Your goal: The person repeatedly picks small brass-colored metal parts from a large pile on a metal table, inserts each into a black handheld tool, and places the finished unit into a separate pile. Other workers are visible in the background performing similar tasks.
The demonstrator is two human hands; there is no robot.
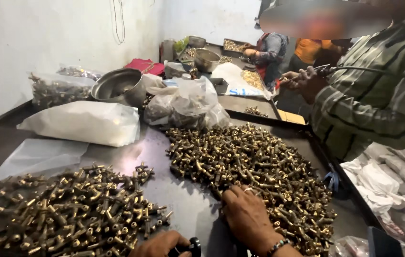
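Right hand (246, 214) rests on brass fittings pile (255, 176).

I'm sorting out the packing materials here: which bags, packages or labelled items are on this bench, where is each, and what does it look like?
White plastic bag: left of centre, lying flat, full, pillow-shaped.
Clear plastic sheet: in front of it, flat, empty-looking.
Clear bag of dark parts: far left by the wall.
Knotted clear bags: centre, behind the brass pile, crumpled.
White sack with blue print: further back, slumped.
No screens or signs visible.
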